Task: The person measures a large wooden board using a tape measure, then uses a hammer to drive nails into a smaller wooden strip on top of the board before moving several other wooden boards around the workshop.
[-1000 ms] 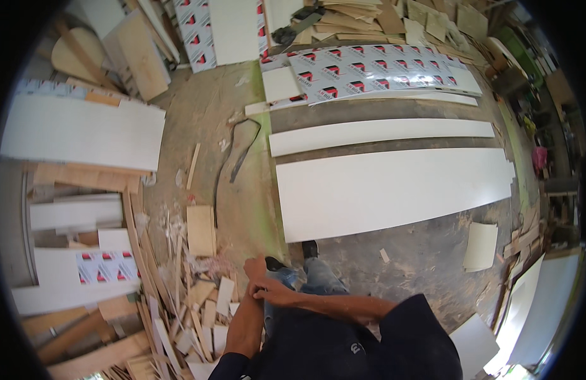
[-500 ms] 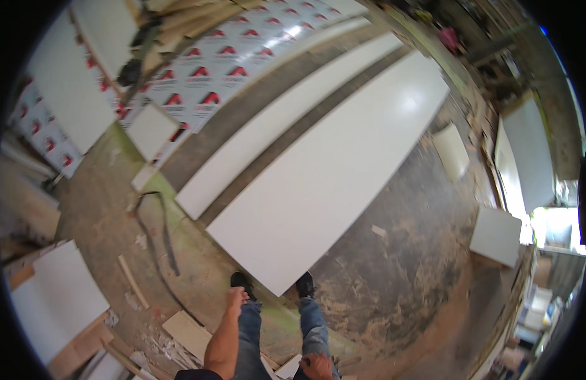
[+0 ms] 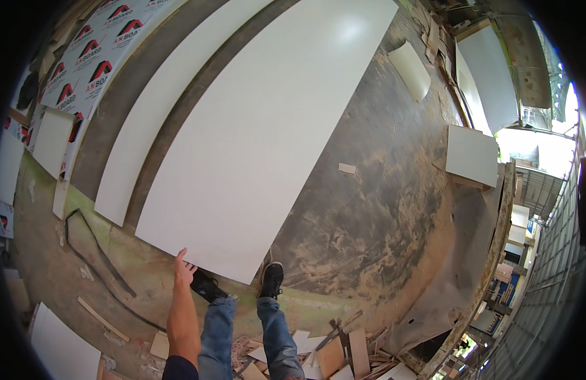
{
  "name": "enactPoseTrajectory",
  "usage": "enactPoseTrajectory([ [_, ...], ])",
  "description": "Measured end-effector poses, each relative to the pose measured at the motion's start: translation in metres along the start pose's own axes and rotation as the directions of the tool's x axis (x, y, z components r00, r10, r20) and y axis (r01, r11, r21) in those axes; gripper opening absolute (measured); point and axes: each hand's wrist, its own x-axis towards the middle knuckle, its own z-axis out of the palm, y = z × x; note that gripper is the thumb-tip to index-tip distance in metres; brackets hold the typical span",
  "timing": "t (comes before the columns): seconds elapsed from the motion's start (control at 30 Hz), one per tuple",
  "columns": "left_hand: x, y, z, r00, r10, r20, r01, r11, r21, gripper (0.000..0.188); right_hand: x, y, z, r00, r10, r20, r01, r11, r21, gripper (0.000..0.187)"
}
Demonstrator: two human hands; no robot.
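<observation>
My left hand (image 3: pixel 185 269) is stretched forward at the near edge of a large white panel (image 3: pixel 242 152), close to its near left corner. Its fingers are spread and nothing shows in them; I cannot tell whether a fingertip touches the panel. The panel lies flat on the floor, running away from me to the upper right. Left of it, across a narrow gap, lies a long white strip of board (image 3: pixel 147 120). My right hand cannot be made out. My black shoes (image 3: pixel 272 278) stand at the panel's near end.
Printed sheeting (image 3: pixel 97 57) covers the far left. A black strap (image 3: pixel 103 253) lies on the floor to the left. Board offcuts (image 3: pixel 343 354) are heaped near my feet. At right stand a white-topped box (image 3: pixel 471 155) and a curved pale piece (image 3: pixel 410 71); sawdust is scattered between.
My left hand has reached forward from beside my leg to the panel's near edge, its fingers spreading. My right hand has dropped out of sight. The view has shifted and come closer to the panel.
</observation>
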Motion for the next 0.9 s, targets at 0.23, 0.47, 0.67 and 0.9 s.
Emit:
enactPoseTrajectory([
  [0.23, 0.012, -0.004, -0.024, 0.997, 0.076, -0.013, -0.076, 0.996, -0.038, 0.068, -0.009, 0.016, -0.001, 0.848, -0.220, -0.483, 0.297, 0.951, 0.088, 0.029],
  [0.47, -0.092, -0.015, 0.021, 0.999, 0.036, -0.020, -0.038, 0.996, -0.077, 0.043, -0.001, 0.026, 0.011, 0.711, -0.293, -0.640, 0.429, 0.901, 0.064, 0.040],
  [0.67, -0.229, -0.048, 0.047, 0.994, 0.108, 0.013, -0.106, 0.988, -0.110, 0.031, -0.018, 0.052, -0.002, 0.717, -0.349, -0.603, 0.539, 0.826, 0.162, 0.057],
  [0.9, -0.462, -0.022, 0.119, 0.952, 0.290, 0.094, -0.297, 0.952, 0.076, 0.037, 0.088, 0.085, -0.043, 0.655, -0.227, -0.721, 0.631, -0.361, 0.687, 0.049],
])
